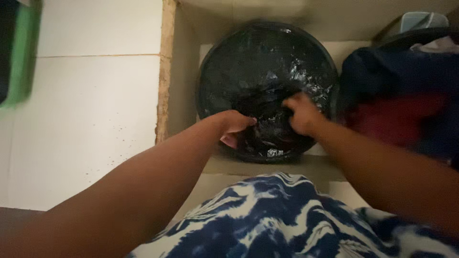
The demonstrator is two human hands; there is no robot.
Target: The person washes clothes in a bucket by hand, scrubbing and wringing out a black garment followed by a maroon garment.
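A round black basin (pixel 224 62) sits on the floor below me, filled with water and a dark wet cloth (pixel 267 119). My left hand (pixel 234 125) reaches into the near side of the basin, fingers closed on the dark cloth. Just to its right, my right hand (pixel 302 113) also grips the cloth, knuckles up. The cloth's shape is hard to tell against the dark basin. My blue and white patterned garment (pixel 287 220) fills the bottom of the view.
A pile of dark blue and red clothes (pixel 401 105) lies in another container right of the basin. White floor tiles (pixel 91 110) spread to the left past a raised tan edge (pixel 165 71). A green object (pixel 21 52) stands at the far left.
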